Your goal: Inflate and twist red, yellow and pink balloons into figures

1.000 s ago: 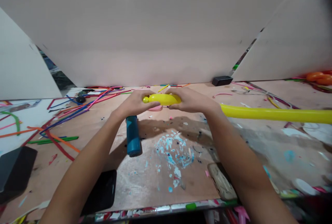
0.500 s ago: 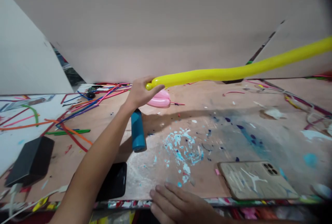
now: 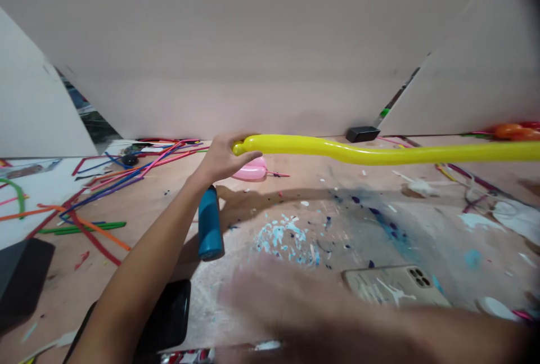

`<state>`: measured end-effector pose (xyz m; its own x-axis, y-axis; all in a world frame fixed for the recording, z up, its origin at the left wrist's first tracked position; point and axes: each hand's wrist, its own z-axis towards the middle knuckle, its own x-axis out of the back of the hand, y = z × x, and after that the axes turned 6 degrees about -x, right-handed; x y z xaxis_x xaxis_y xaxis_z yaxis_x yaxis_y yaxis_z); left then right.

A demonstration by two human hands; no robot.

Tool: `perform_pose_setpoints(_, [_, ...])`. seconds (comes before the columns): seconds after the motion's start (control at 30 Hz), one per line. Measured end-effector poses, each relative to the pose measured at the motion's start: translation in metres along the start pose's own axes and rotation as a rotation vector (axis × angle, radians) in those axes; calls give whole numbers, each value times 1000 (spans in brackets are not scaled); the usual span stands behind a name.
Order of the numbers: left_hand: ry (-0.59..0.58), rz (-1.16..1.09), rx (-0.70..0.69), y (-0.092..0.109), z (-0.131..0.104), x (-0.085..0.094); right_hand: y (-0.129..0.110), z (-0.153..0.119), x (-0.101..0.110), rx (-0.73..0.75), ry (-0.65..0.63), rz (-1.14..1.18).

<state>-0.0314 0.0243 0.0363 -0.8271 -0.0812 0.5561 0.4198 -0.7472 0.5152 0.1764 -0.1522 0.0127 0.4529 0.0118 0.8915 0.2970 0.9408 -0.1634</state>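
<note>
My left hand (image 3: 228, 157) grips one end of a long yellow balloon (image 3: 371, 154), fingers behind it and thumb in front. A small twisted bubble shows at that end, and the rest stretches out past the right edge of the view. Just below the hand lies a pink balloon (image 3: 251, 170) with a knotted tail. Under my left wrist a blue cylinder (image 3: 210, 223) rests on the table. My right hand (image 3: 270, 296) is low in the middle, above the paint-spotted tabletop, smeared by motion, so its fingers cannot be made out.
Uninflated balloons (image 3: 126, 184) in several colours lie scattered at left. A black phone (image 3: 169, 316) sits beneath my left forearm, a phone in a beige case (image 3: 396, 286) behind my right arm. A black box (image 3: 363, 134) stands by the back panel (image 3: 253, 43). Orange balloons (image 3: 512, 130) are far right.
My right hand has risen from the table's front edge and blurred. The balloon's far part has swung down to nearly level. My left hand still holds its end; the view has shifted right.
</note>
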Motion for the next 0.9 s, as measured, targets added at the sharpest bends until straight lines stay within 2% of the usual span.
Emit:
perform_pose_setpoints(0.03, [-13, -29, -32, 1, 2, 0, 19, 16, 17, -61, 22, -24])
perform_pose_setpoints(0.1, [-50, -75, -97, 2, 8, 3, 65, 49, 48, -371, 92, -177])
perform_pose_setpoints(0.17, [-59, -90, -134, 1, 14, 6, 110, 76, 72, -567, 108, -266])
perform_pose_setpoints(0.23, [-3, -113, -86, -2, 19, 9, 141, 93, 84, -634, 53, -233])
perform_pose_setpoints(0.3, [28, -183, 46, -5, 21, 9, 155, 99, 82, -634, 119, -236])
perform_pose_setpoints(0.37, [-22, -254, 171, -6, 21, 9, 157, 97, 71, -601, 251, -287])
perform_pose_setpoints(0.43, [-65, -251, 202, -4, 20, 10, 155, 91, 61, -565, 330, -316])
perform_pose_setpoints(0.5, [-45, -183, 133, -2, 19, 13, 153, 83, 57, -560, 311, -295])
perform_pose_setpoints(0.6, [-41, -109, -5, 1, 17, 21, 150, 70, 66, -606, 173, -243])
perform_pose_setpoints(0.7, [-86, -156, 18, 2, 14, 24, 141, 63, 77, -625, 100, -254])
perform_pose_setpoints(0.8, [-90, -239, 92, 6, 12, 22, 129, 62, 79, -607, 212, -336])
perform_pose_setpoints(0.9, [27, -251, 11, 13, 11, 22, 121, 63, 77, -583, 307, -336])
